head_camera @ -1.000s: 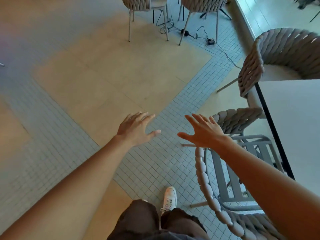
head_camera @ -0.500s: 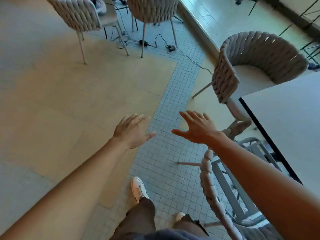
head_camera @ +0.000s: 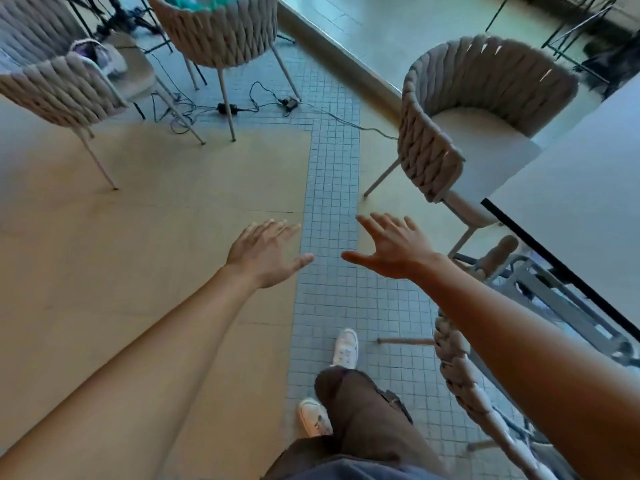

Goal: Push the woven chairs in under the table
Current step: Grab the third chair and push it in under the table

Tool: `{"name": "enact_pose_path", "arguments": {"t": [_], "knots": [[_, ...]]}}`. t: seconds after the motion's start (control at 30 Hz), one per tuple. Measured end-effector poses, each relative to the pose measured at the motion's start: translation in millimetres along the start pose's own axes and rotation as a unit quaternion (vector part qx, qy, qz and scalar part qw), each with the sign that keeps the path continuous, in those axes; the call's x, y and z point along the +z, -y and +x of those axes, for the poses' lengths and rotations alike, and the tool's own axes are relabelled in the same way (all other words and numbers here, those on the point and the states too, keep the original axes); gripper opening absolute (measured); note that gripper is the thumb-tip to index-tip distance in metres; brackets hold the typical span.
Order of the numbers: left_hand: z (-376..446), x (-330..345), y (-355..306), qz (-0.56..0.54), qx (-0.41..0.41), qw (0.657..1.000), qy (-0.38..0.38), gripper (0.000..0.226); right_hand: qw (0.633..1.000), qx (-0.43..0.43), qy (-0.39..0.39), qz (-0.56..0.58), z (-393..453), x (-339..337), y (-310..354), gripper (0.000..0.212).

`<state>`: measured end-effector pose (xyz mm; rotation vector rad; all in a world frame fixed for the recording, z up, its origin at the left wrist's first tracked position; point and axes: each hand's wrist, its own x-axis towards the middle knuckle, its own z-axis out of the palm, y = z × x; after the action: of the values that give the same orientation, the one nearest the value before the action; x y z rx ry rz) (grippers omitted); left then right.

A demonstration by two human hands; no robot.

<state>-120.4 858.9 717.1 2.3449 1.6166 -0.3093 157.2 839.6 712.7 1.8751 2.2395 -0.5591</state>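
A white table (head_camera: 585, 202) fills the right edge. A woven grey chair (head_camera: 429, 157) stands at its far corner, seat partly under the tabletop, backrest sticking out. A second woven chair (head_camera: 457, 368) sits closer along the table's side, largely under it and partly hidden by my right forearm. My left hand (head_camera: 265, 252) and my right hand (head_camera: 394, 249) hover open over the floor, fingers spread, holding nothing. The right hand is just short of the far chair's backrest and touches no chair.
Two more woven chairs (head_camera: 221, 32) (head_camera: 59, 91) stand at the back left, with black cables and a power adapter (head_camera: 228, 108) on the tiled floor between them. A raised step (head_camera: 346, 53) runs diagonally behind. My white shoes (head_camera: 344, 348) are on the grey tile strip.
I have walked forward and the view swung left to right. The far corner chair and the back chairs are nearer. Both hands stayed open and outstretched.
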Motion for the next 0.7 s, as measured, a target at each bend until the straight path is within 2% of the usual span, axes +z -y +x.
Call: {"name": "enact_pose_path", "arguments": {"t": [0.43,0.7], "knots": [[193,-62,-8,0.037,0.048,0.998,-0.005,0.076,0.999,0.033,-0.002,0.023,147,-52,-83,0.104],[293,-101,-20,0.066,0.112,0.991,-0.007,0.068,0.996,0.081,-0.009,0.02,194,-86,-146,0.1]]}}
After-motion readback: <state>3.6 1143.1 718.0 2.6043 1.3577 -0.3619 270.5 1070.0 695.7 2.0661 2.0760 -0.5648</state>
